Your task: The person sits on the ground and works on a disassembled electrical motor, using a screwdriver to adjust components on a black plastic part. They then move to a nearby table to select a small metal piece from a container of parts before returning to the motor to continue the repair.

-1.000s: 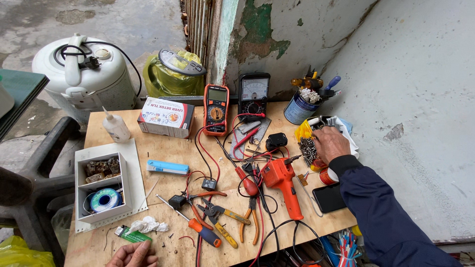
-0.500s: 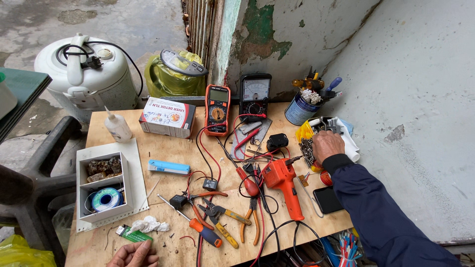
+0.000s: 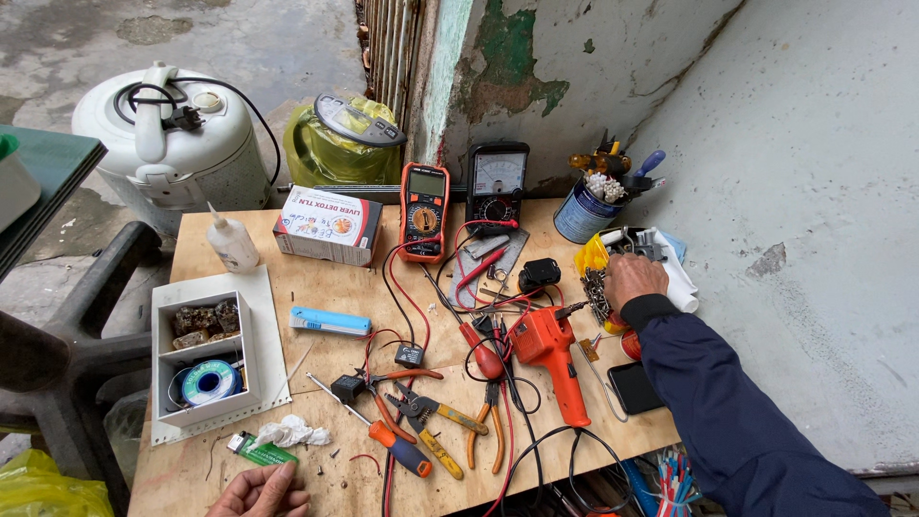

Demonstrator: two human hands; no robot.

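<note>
Little has moved since the earlier frames: my right hand [image 3: 635, 280] stays at three o'clock on the wooden bench top [image 3: 316, 287], and my left hand [image 3: 260, 491] stays at the seven o'clock edge. Right hand: back upward, fingers curled down into a heap of small metal parts [image 3: 595, 290] beside a yellow tray [image 3: 592, 255] and a white cloth [image 3: 678, 278]; whether those fingers pinch anything I cannot tell. Left hand: lies flat on the board, fingers released, holding nothing, just below a green lighter [image 3: 261, 450] and a crumpled tissue [image 3: 290, 435].

Toward the centre from my right hand lies an orange soldering gun [image 3: 552, 354], tangled in red and black leads. At four o'clock a black phone [image 3: 633, 387] lies just beside my sleeve. At twelve o'clock an orange digital multimeter [image 3: 424, 198] and a black analogue meter [image 3: 497, 184] lean against the wall; a tin of tools [image 3: 586, 213] stands at one o'clock. At six o'clock lie pliers [image 3: 442, 418] and a screwdriver [image 3: 373, 428]. At nine o'clock a white divided box [image 3: 203, 356] holds a solder spool [image 3: 208, 381], with a blue cutter [image 3: 330, 322] beside it. At eleven o'clock stand a glue bottle [image 3: 232, 243] and a cardboard carton [image 3: 328, 225]. Beyond the bench, on the floor, sits a white rice cooker [image 3: 172, 144].
</note>
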